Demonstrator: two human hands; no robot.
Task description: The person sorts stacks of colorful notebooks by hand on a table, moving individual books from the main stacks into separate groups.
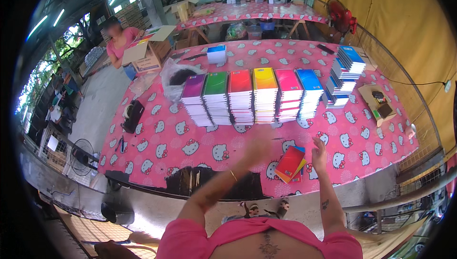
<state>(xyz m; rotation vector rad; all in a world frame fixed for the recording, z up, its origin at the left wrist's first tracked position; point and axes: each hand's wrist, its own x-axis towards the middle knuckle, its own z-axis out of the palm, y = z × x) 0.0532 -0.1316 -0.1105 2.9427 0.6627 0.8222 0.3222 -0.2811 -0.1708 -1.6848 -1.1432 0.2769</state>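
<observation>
My left hand (258,145), smeared by motion, is over the table in front of the yellow and red notebook stacks; its fingers cannot be made out. To the right, my right hand (319,153) has its fingers apart and holds nothing. Between the two hands a small loose pile of notebooks (289,162) lies fanned out, a red one on top with yellow and blue edges showing. Beyond my hands stands a row of tall notebook stacks: purple (193,85), green (216,83), red (240,82), yellow (264,79), pink (287,80) and blue (309,80).
More blue notebooks (350,61) are piled at the right, beside a shallow cardboard box (376,104). A tape dispenser (133,116) and pliers (122,145) lie at the left. Behind are a plastic bag (169,80) and a co-worker (124,42) at an open carton (150,54).
</observation>
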